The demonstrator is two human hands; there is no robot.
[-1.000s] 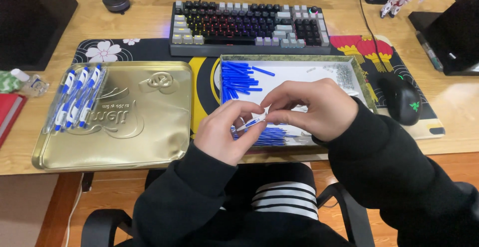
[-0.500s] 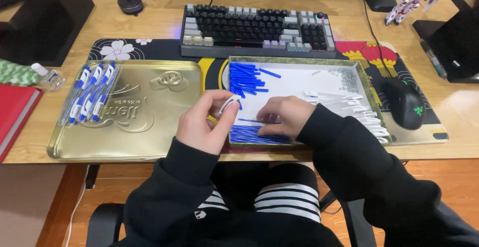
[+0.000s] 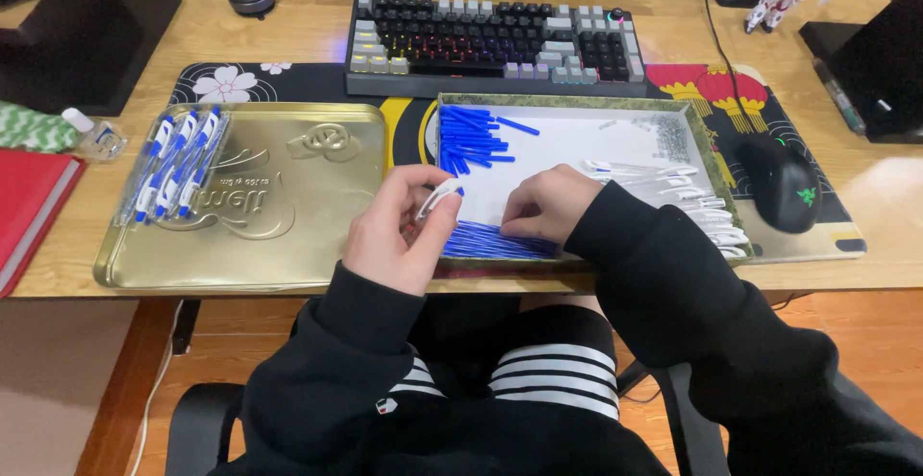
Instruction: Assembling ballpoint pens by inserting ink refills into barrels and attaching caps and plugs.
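Nearest the viewer, the left hand (image 3: 399, 231) is raised just over the near-left corner of the white tray (image 3: 615, 135), its fingers (image 3: 423, 183) closed in a pinch on a white pen barrel (image 3: 437, 197). The barrel's long axis runs diagonally, its upper end pointing up and right toward the tray. The right hand (image 3: 543, 205) lies palm down inside the tray at its near edge, fingers curled onto the row of blue refills (image 3: 495, 240); whether they actually grip one cannot be told. The refills lie side by side, angled slightly from left-right. White barrels (image 3: 692, 197) are heaped along the tray's right side, and blue caps (image 3: 471, 139) sit in its far-left corner. Left of the tray, a gold tin lid (image 3: 279, 207) carries assembled blue-and-white pens (image 3: 178, 163) lying diagonally. Farther back on the surface (image 3: 308, 24) stand a keyboard (image 3: 490, 43) and, at right, a black mouse (image 3: 784, 183).
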